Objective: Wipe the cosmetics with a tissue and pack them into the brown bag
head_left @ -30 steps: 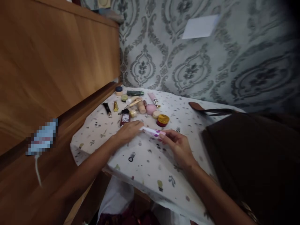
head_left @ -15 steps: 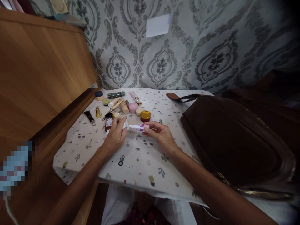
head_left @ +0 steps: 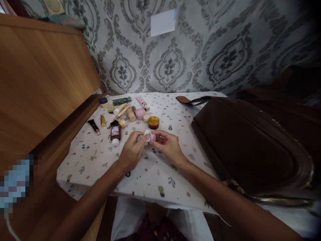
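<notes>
Right hand (head_left: 169,147) pinches pink end of tube (head_left: 153,137); left hand (head_left: 131,150) clasps white tissue (head_left: 147,135) over the rest, fully wrapped or not can't tell. Change: hands closed in, printed body now hidden, so tissue contact looks to have advanced toward the pink end. Just beyond grip: gold-lidded jar (head_left: 153,122). Left of grip: dark red bottle (head_left: 115,133), now unblocked. Well right: brown bag (head_left: 245,147).

Grey patterned wallpaper (head_left: 190,60) meets a wooden cabinet (head_left: 42,70) at left.
</notes>
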A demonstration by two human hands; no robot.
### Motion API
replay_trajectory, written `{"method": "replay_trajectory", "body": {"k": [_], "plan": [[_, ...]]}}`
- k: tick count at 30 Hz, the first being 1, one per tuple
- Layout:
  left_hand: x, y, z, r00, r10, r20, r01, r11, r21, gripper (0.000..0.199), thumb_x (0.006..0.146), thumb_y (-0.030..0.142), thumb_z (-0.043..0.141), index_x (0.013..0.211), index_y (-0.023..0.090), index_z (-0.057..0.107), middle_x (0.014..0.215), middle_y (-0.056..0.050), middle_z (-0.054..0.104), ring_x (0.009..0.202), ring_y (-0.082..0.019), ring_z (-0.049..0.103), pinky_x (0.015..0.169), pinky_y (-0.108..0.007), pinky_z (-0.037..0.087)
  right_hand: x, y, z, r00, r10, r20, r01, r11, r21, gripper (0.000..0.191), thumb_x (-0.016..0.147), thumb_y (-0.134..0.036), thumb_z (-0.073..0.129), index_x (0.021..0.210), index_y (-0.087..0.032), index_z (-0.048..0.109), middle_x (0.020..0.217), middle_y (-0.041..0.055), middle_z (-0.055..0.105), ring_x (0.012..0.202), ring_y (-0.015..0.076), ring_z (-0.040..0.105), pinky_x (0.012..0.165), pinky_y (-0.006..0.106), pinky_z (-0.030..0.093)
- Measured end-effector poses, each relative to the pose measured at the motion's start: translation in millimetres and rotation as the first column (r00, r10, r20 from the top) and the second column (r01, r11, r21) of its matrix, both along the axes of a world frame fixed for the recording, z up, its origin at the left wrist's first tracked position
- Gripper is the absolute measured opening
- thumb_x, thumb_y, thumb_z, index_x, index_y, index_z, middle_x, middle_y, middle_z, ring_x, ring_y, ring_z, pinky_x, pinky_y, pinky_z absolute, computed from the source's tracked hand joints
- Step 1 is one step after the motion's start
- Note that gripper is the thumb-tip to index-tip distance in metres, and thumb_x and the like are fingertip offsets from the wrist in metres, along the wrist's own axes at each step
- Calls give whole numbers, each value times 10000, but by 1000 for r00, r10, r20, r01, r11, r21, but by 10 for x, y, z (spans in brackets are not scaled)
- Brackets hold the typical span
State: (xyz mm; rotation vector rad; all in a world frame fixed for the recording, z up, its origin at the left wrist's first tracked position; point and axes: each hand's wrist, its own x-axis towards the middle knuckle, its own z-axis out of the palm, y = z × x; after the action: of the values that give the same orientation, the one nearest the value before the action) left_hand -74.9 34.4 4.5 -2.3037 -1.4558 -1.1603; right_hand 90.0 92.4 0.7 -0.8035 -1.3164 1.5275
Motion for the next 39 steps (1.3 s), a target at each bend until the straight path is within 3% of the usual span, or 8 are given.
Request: {"method": "replay_trajectory", "body": {"k": [8, 11, 17, 22, 31, 35, 39], "plan": [[-343, 90, 5, 964, 260, 45, -257, 964, -75, 296, 987, 175, 406, 1171, 188, 637, 1085, -89, 555, 1037, -211, 577, 917, -352, 521, 42, -23, 64, 1000, 13, 1, -13, 1000, 28, 431, 568, -397, 915, 915, -214, 734, 890, 23, 746, 793, 188, 700, 830, 399, 615], [-394, 93, 8, 953, 296, 64, -289, 952, -98, 296, 977, 176, 410, 1159, 160, 642, 1072, -91, 554, 1020, -217, 578, 930, -359, 511, 47, -21, 55, 1000, 14, 12, -14, 999, 47, 425, 587, -403, 909, 928, -215, 739, 905, 29, 748, 813, 193, 709, 840, 399, 619], [-349, 95, -50, 959, 270, 86, -265, 962, -68, 278, 977, 174, 428, 1150, 166, 647, 1056, -76, 553, 990, -202, 570, 883, -331, 505, 48, 13, -33, 998, 45, 34, -48, 995, 88, 463, 633, -438, 886, 1011, -217, 736, 954, 44, 745, 817, 200, 719, 794, 378, 621], [-198, 60, -98, 981, 181, 74, -176, 982, -70, 278, 983, 157, 427, 1172, 176, 631, 1045, -67, 545, 964, -182, 567, 862, -315, 505, 11, 14, -106, 999, 39, -22, -34, 985, 171, 372, 661, -393, 879, 967, -231, 744, 1106, 50, 683, 943, 205, 718, 900, 372, 598], [66, -30, -90, 1000, 17, -2, -16, 999, 36, 261, 1015, 171, 400, 1211, 162, 573, 1013, -75, 551, 959, -178, 571, 836, -305, 528, -15, 23, -177, 998, 66, -25, -61, 987, 147, 348, 668, -401, 867, 913, -215, 705, 920, 14, 696, 829, 161, 694, 795, 313, 603], [15, -13, -112, 999, 30, -25, -28, 999, 45, 272, 1012, 164, 395, 1217, 167, 576, 1035, -84, 560, 967, -180, 577, 852, -308, 533, -9, 18, -144, 1000, 17, -1, -16, 984, 177, 322, 684, -421, 856, 884, -212, 718, 933, 29, 692, 825, 169, 693, 769, 315, 605], [-121, 33, -119, 988, 147, -37, -148, 989, -20, 299, 995, 145, 402, 1213, 148, 607, 1084, -117, 564, 1002, -204, 582, 863, -334, 534, 4, 1, -94, 1000, -11, 2, 11, 988, 152, 337, 683, -421, 861, 898, -212, 708, 990, 48, 713, 890, 186, 704, 853, 344, 600]]}}
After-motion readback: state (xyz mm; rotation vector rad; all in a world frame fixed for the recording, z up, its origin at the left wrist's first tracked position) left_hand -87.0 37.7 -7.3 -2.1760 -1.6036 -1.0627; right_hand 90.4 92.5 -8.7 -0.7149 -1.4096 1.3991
